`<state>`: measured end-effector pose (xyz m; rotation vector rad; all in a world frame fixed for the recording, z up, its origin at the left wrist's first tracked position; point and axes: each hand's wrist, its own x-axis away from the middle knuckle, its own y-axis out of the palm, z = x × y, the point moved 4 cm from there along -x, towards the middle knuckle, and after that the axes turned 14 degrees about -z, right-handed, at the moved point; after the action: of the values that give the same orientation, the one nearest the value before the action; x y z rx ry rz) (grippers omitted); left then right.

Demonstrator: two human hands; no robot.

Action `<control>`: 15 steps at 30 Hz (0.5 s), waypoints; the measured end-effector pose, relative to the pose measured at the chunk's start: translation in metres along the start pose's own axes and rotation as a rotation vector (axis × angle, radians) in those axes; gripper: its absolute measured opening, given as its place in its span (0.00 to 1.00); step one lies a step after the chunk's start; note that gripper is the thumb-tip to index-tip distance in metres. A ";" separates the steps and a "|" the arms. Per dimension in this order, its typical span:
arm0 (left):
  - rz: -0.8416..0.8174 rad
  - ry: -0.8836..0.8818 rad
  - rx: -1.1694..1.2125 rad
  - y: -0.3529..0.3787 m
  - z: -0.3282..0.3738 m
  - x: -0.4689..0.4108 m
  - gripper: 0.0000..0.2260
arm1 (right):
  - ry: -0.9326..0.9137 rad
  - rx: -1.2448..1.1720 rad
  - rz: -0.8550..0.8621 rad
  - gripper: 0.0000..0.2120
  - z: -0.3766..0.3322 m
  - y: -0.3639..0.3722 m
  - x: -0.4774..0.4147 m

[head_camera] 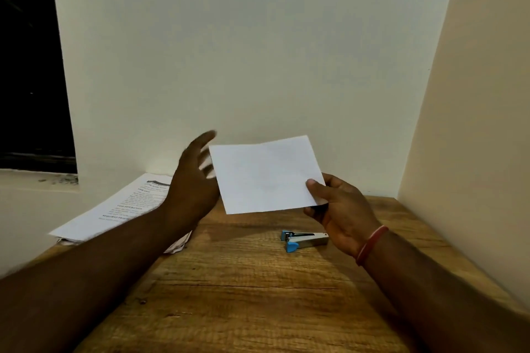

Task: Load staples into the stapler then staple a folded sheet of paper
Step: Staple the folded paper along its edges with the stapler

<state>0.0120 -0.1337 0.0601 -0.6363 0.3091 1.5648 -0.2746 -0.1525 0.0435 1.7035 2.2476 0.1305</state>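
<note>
Above the wooden table (243,295), my right hand (341,206) pinched the folded sheet (266,175) by its lower right corner, thumb on top. The left hand (192,180) hung beside its left edge, fingers loose and straight. The stapler (305,239) lay shut beneath — loaded or not, I could not tell — so I judged the stapling not yet done. Printed papers (114,209) crowded the left; the wall (473,123) hemmed the right.

From my one head-worn camera, I looked forward and down, close over a wooden table (243,295), facing a pale wall (258,51).
</note>
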 end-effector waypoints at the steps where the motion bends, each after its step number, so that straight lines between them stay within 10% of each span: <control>1: 0.024 -0.121 0.183 0.001 -0.002 -0.002 0.26 | -0.014 0.009 0.013 0.11 0.000 -0.001 0.000; 5: -0.270 -0.435 0.745 0.011 -0.012 -0.002 0.38 | -0.042 0.021 0.045 0.11 0.000 -0.005 -0.001; 8: -0.426 -0.403 0.673 0.022 -0.009 0.006 0.34 | -0.052 0.036 0.051 0.13 0.004 -0.008 -0.004; 15: -0.224 -0.326 0.392 0.017 -0.013 0.010 0.18 | -0.052 0.172 -0.034 0.23 0.005 -0.003 -0.004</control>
<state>-0.0019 -0.1352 0.0408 -0.1025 0.2775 1.3169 -0.2747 -0.1572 0.0388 1.7298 2.3063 -0.1170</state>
